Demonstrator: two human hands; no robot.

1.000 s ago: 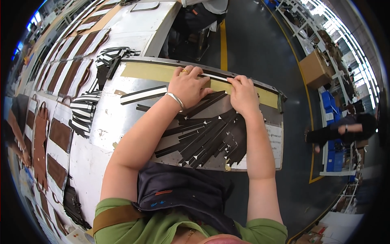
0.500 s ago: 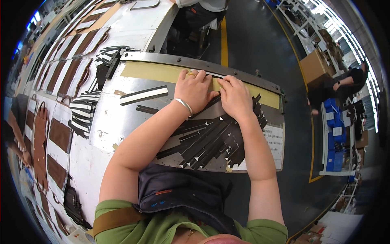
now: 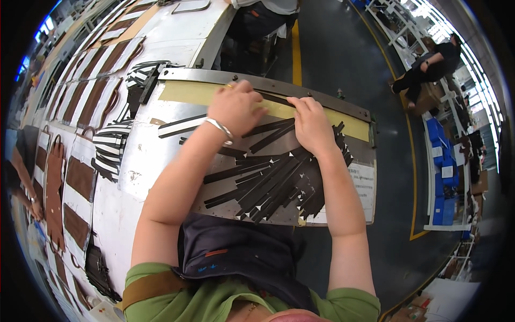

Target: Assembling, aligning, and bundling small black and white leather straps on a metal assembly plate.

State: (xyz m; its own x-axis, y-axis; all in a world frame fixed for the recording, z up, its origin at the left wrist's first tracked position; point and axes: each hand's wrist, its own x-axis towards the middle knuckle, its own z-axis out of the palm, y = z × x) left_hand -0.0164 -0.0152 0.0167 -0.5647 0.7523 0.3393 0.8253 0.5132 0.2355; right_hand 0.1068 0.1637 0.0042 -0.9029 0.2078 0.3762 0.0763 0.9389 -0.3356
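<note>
A narrow black strip (image 3: 274, 97) lies along the yellow band (image 3: 179, 92) beside the metal bar (image 3: 263, 85). My right hand (image 3: 314, 127) pinches its right end with fingertips together. Over the strip's left part rests my left hand (image 3: 236, 107), wearing a bracelet, its fingers loosely bent and the thumb apart; the fingertips' contact is partly hidden. Below my hands many loose black strips (image 3: 273, 185), some with white tips, are fanned over the metal plate (image 3: 177, 145). A black-and-white strip (image 3: 182, 126) lies partly behind my left wrist.
Bundles of black-and-white strips (image 3: 112, 140) lie on the white table at left, near brown-and-white striped panels (image 3: 80, 174). A printed sheet (image 3: 362, 188) covers the plate's right corner. Blue bins (image 3: 442, 172) stand at right. A person in black (image 3: 429, 70) is beyond the aisle; others work at left and ahead.
My left hand has moved left and slightly up, leaving more of the black strip showing. My right hand has barely moved. The person in black has shifted at the far right.
</note>
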